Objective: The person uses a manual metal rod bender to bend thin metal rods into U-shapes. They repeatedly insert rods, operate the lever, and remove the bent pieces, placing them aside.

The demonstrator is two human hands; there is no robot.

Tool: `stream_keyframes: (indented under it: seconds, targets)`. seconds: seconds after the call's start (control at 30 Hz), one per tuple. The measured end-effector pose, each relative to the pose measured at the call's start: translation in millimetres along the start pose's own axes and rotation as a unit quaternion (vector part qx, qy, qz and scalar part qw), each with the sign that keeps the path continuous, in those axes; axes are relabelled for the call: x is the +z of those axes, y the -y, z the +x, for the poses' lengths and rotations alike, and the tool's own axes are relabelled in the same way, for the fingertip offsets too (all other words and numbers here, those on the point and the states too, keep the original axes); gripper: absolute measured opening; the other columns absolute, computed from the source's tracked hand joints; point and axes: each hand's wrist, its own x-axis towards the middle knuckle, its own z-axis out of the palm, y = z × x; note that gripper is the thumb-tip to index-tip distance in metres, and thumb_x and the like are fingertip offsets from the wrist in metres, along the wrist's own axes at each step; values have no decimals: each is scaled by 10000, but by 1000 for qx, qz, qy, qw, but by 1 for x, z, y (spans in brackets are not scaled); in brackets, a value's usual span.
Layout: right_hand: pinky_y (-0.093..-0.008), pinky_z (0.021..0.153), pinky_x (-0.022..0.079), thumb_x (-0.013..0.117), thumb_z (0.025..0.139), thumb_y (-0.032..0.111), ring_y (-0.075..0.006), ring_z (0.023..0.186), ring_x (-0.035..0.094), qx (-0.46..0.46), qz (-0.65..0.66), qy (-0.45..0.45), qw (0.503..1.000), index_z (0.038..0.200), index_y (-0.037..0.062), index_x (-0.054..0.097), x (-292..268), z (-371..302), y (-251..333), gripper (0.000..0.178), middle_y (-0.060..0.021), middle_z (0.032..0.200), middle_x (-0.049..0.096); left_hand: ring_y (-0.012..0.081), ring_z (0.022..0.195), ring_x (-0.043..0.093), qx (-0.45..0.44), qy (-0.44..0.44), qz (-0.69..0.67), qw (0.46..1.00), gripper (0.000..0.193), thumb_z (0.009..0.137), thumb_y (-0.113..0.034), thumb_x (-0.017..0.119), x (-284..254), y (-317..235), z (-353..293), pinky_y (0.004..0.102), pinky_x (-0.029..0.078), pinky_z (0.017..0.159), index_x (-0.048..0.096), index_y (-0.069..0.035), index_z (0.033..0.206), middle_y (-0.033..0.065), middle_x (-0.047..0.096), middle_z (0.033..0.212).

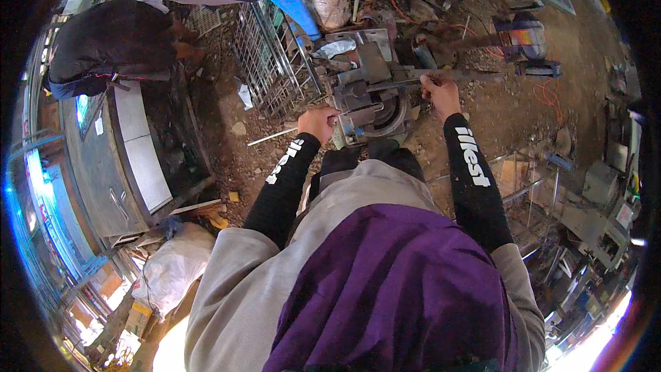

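Right hand [443,94], the nearer, curled around the dark handle [396,85], whose long axis extends toward nine o'clock over the metal machine [372,58]; left hand [318,124] at the machine's eight o'clock edge, grip indeterminable.

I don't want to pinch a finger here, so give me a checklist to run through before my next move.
1. Right hand on the dark bar: ok, fingers closed around it.
2. Left hand clear of the machine: not ok, fingertips are at its left edge.
3. Pale rod gripped firmly: cannot tell, the fingers hide its near end.
4. Gloves on: not ok, both hands are bare.
5. Other person clear of the machine: ok, well off to the left.
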Motion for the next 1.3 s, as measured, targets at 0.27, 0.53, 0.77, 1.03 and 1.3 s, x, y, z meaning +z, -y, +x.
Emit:
stream_keyframes:
  seconds: [0.27,0.53,0.77,1.03,1.3]
  targets:
    - [-299,564,460,699,958,301,-142,605,574,101,243,-111,958,989,29,626,40,-21,1,283,-36,774,623,339,948,671,-62,49,91,993,256,890,-349,671,-17,19,-13,461,541,780,739,-157,1045,95,715,994]
    - [-286,431,418,333,1081,312,-151,506,520,162,226,-127,952,1034,13,483,74,-6,20,338,-143,820,698,342,1107,591,-49,-92,125,987,213,895,-239,659,-49,72,-73,496,443,957,709,-128,1069,111,670,1111]
    - [-318,431,399,355,1059,283,-177,472,488,147,222,-124,956,1062,5,460,74,5,12,297,-159,776,671,308,1229,530,-86,-222,135,962,301,906,-264,665,-43,64,-91,510,345,1110,654,-112,1166,99,608,1219]
    - [-315,551,473,502,1049,396,-182,658,640,111,170,48,978,1056,-1,534,35,-7,12,398,-114,798,665,351,1202,549,-15,-131,111,985,301,915,-222,632,-29,60,-82,534,323,1140,649,-85,1183,144,625,1222]
    - [-520,919,460,520,982,537,-496,1054,606,-33,-140,-107,984,1223,-130,540,19,12,-11,709,-351,1086,635,406,1106,581,23,-72,110,991,306,936,-238,619,-35,51,-63,523,402,1061,642,-75,1193,191,644,1154]
